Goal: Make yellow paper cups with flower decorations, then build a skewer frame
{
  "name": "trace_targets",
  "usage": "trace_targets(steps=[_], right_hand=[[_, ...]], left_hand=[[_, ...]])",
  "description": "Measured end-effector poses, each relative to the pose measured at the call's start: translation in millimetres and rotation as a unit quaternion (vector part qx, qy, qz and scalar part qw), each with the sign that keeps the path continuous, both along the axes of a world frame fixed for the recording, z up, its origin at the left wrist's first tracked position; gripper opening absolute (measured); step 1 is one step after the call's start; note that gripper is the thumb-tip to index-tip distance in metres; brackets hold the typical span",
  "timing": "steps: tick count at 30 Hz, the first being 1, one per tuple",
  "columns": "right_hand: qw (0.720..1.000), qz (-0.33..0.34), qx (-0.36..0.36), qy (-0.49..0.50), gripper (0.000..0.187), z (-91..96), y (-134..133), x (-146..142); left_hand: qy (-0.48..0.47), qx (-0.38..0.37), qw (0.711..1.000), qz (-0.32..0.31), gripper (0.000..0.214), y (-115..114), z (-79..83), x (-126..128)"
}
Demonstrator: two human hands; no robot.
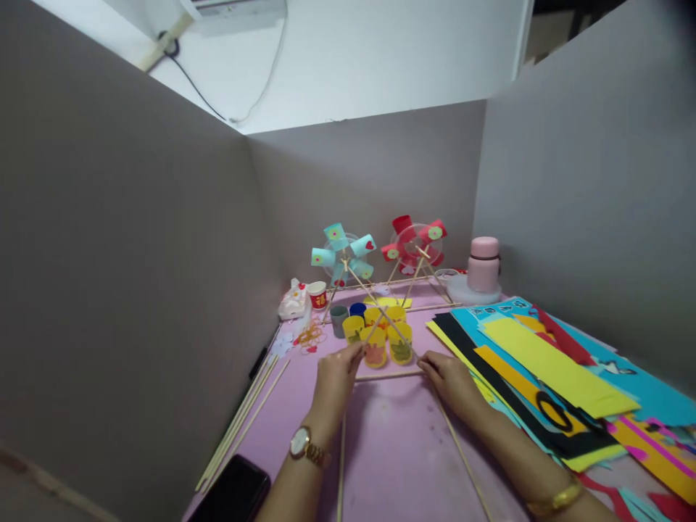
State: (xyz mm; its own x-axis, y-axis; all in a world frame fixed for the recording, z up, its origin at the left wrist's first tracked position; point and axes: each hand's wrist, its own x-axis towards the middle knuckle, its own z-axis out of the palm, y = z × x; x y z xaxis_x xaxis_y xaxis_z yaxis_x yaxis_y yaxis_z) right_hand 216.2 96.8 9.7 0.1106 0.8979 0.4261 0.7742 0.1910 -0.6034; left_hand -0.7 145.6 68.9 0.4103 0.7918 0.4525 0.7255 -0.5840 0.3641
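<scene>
Both my hands are at a frame of thin wooden sticks [388, 375] above the pink tabletop. Two sticks cross near its top, a bar runs between my hands, and two long sticks stretch toward me. My left hand [341, 370], wearing a watch on its wrist, pinches the left lower corner of the frame. My right hand [443, 371] has its fingers closed on the right lower corner. Just behind the frame stand several yellow paper cups [375, 354] with leaf-like shapes stuck on, next to a grey cup [338, 321] and a blue cup [357, 310].
Behind are a light-blue paper wheel [344, 254] and a red one [414, 243] on stick stands. Coloured paper sheets [560, 362] with scissors [553, 412] cover the right side. Loose sticks [239, 428] and a phone [233, 491] lie left. A pink flask [483, 267] stands back right.
</scene>
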Motion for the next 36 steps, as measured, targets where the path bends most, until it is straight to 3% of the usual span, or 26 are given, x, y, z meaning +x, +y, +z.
trace_targets(steps=[36], right_hand=[[1.000, -0.022, -0.002, -0.007, 0.022, 3.9, 3, 1]], left_hand=[[0.033, 0.030, 0.999, 0.025, 0.026, 8, 1.3, 1]])
